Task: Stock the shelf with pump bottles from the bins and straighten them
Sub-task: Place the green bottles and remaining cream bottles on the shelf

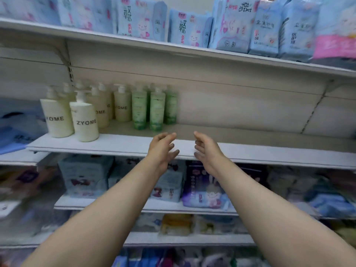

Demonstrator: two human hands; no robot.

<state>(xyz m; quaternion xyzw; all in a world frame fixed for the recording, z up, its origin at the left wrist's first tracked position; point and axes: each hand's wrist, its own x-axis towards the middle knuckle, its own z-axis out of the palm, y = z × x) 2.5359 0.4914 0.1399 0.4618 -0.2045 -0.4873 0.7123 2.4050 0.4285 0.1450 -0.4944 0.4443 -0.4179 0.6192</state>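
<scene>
Several cream pump bottles marked ZYOME (85,120) stand at the left of the middle shelf (119,144). Beside them, further right, stand several slim green pump bottles (157,110). All are upright. My left hand (162,149) and my right hand (207,149) are held out in front of the shelf's front edge, palms facing each other, fingers apart, with nothing in them. Both hands are right of the green bottles and touch none of them. No bin is in view.
The right part of the middle shelf (260,135) is bare. Blue packs of pads (190,28) fill the top shelf. Boxed and bagged goods (204,185) sit on the shelves below. Blue bags (13,132) lie at the far left.
</scene>
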